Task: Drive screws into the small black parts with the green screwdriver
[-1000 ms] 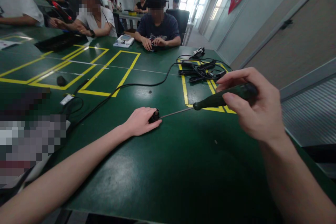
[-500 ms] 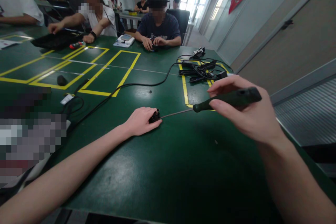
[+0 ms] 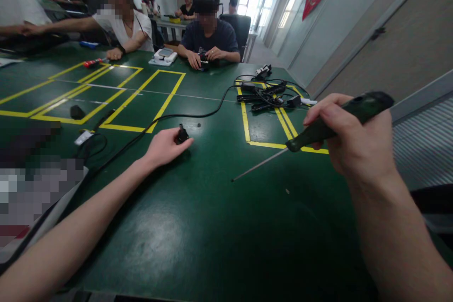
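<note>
My right hand [image 3: 357, 137] is closed round the dark green handle of a screwdriver [image 3: 323, 122]. Its thin metal shaft points down and left, with the tip over the green table [image 3: 226, 231], apart from my other hand. Left of it, my left hand [image 3: 164, 146] grips a small black part [image 3: 182, 135] between thumb and fingers, low at the tabletop. Fingers hide much of that part, so its exact kind cannot be told.
A heap of black cables [image 3: 271, 94] lies at the back right within yellow tape. One black cord [image 3: 191, 115] crosses the table. A dark lump [image 3: 77, 112] sits at the left. Two co-workers sit across, near a white device [image 3: 164, 55] and a red-handled tool [image 3: 92, 63].
The screwdriver tip has come away from the black part, and my right hand has moved right. My left hand has shifted left and away from me with the part.
</note>
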Action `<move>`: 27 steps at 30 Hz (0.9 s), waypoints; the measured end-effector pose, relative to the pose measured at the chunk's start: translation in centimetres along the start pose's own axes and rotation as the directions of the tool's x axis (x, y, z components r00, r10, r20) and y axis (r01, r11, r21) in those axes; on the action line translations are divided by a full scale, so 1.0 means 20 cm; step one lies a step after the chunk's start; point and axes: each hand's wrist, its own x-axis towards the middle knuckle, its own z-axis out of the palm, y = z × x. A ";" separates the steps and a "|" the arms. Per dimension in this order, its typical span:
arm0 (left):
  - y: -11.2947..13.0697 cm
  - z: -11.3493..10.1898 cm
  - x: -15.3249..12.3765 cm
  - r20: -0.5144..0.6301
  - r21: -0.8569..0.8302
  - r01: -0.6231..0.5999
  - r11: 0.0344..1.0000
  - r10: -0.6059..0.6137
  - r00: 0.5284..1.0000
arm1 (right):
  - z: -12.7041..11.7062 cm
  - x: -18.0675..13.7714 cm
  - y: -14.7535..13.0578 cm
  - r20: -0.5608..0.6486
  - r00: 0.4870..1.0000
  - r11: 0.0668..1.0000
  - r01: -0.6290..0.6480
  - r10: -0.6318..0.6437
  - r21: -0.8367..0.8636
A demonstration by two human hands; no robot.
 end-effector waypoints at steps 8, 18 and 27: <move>-0.14 -0.34 0.04 -0.305 0.231 0.550 0.803 -0.477 0.824 | 0.02 -0.01 -0.04 0.094 0.994 0.990 0.075 -0.063 -0.123; -0.29 -0.39 0.04 -0.265 0.131 0.715 0.687 -0.671 0.693 | 0.01 -0.01 -0.02 0.113 0.984 0.971 0.157 -0.138 -0.179; -0.32 -0.29 0.12 -0.507 -0.105 0.740 0.665 -0.676 0.535 | 0.01 -0.01 -0.04 0.129 0.987 0.986 0.113 -0.097 -0.123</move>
